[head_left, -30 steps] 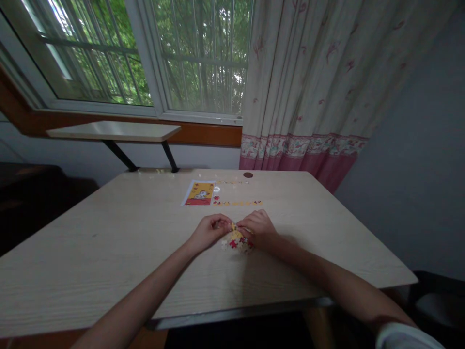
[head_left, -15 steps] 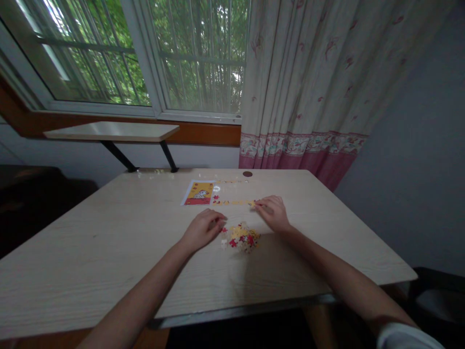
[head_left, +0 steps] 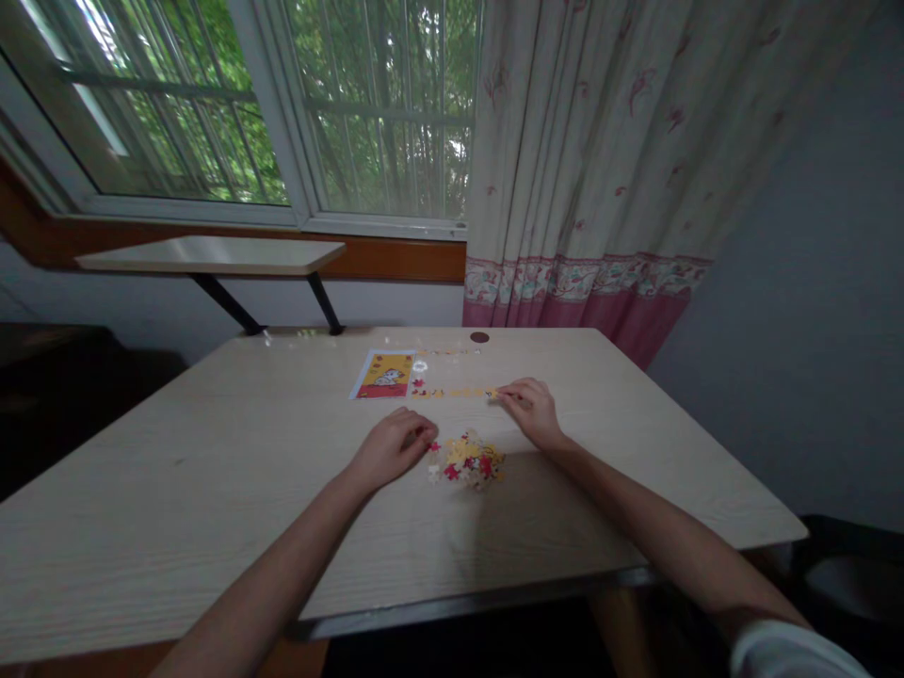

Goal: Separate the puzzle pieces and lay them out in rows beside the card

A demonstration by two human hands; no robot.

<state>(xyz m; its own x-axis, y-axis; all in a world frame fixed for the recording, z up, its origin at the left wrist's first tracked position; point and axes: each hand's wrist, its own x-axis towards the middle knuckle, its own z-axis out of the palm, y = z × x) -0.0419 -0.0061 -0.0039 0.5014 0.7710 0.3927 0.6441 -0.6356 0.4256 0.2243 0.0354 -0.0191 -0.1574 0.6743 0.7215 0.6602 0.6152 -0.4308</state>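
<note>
Right hand (head_left: 535, 412) touches yellow piece (head_left: 492, 395), left hand (head_left: 387, 450) curls near puzzle pile (head_left: 470, 460); both grips unclear

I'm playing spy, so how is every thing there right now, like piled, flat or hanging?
Jigsaw pile, loose, heaped
Lower jigsaw row, lined up
Upper jigsaw row, lined up
Picture sheet, flat, face up
Left hand, fingers curled, beside the pile
Right hand, at the lower row's right end
Curtain, hanging in folds
Window, can't tell if open

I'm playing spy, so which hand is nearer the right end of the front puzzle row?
Right. The right hand is at that end of the puzzle row; the left hand is farther left and lower in view, beside the loose pile.
</note>
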